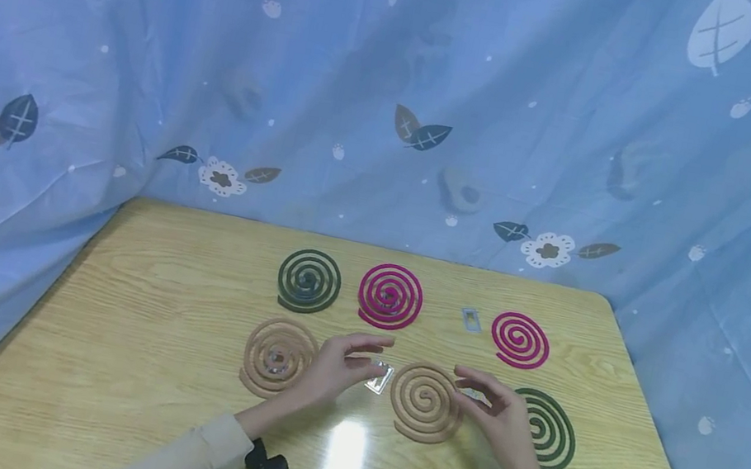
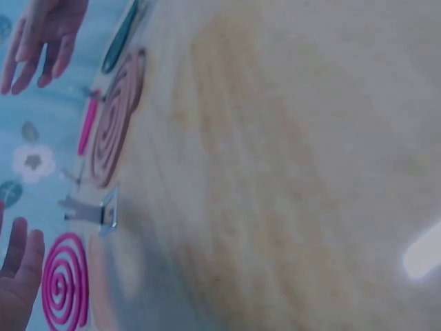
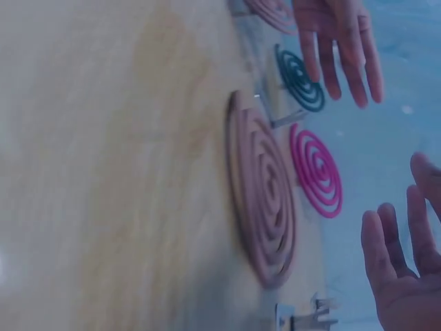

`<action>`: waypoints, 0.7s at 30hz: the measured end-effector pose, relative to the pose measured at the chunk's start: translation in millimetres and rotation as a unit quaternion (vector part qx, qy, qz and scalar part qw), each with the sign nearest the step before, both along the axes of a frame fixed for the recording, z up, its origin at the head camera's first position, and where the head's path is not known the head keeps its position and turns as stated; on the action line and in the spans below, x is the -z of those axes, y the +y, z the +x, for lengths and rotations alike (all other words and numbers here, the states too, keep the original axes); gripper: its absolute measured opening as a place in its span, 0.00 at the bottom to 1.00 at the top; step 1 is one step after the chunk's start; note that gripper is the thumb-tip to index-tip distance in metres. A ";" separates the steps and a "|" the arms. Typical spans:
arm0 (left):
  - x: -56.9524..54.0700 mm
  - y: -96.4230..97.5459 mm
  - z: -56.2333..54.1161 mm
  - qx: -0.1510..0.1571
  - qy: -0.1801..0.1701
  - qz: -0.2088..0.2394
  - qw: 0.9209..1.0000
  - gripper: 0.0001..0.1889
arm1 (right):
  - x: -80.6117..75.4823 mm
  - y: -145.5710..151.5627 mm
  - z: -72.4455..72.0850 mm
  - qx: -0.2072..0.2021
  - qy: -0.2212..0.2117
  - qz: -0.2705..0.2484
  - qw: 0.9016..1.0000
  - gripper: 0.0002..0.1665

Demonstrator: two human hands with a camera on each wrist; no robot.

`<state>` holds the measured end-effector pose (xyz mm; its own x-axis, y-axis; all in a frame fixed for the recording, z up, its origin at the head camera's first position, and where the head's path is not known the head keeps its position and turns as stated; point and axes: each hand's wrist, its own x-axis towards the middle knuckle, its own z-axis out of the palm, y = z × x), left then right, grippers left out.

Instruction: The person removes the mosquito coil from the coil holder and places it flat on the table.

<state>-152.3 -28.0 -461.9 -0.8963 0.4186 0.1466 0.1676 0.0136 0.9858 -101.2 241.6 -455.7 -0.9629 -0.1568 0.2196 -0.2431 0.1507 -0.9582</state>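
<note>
A tan mosquito coil (image 1: 423, 399) lies between my hands, also seen in the right wrist view as a brownish spiral (image 3: 265, 196). My right hand (image 1: 501, 420) hovers by its right edge, fingers extended; in the right wrist view that hand (image 3: 406, 265) appears apart from the coil. To the left of the coil sits a small metal stand (image 1: 378, 378) with an upright tab. My left hand (image 1: 339, 366) is held just left of this stand, fingers loosely extended and holding nothing. Another stand (image 1: 474, 395) is partly hidden behind the right hand.
Left of centre, a dark green coil (image 1: 308, 283), a magenta coil (image 1: 390, 296) and a tan coil (image 1: 278, 360) have metal at their centres. At right are a smaller magenta coil (image 1: 519, 340), a green coil (image 1: 540, 431) and a metal stand (image 1: 471, 319). A blue curtain (image 1: 340, 94) borders the table.
</note>
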 end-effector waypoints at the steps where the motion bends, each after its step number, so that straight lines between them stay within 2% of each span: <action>1: 0.3 0.3 -3.8 -0.006 0.000 0.003 1.000 0.23 | 0.0 -2.9 -3.1 0.004 -0.005 -0.002 1.000 0.21; 6: 1.3 1.2 -24.2 -0.043 -0.001 0.018 0.999 0.23 | -1.0 -14.8 -21.5 0.020 -0.018 -0.007 1.000 0.22; 14: -4.0 1.9 -54.1 -0.131 0.003 -0.005 0.991 0.23 | -6.5 -27.5 -55.7 0.012 -0.015 -0.022 1.000 0.22; 21: -9.4 4.3 -75.6 -0.149 -0.007 -0.007 0.989 0.23 | -9.1 -31.5 -87.2 -0.026 -0.017 -0.029 0.999 0.23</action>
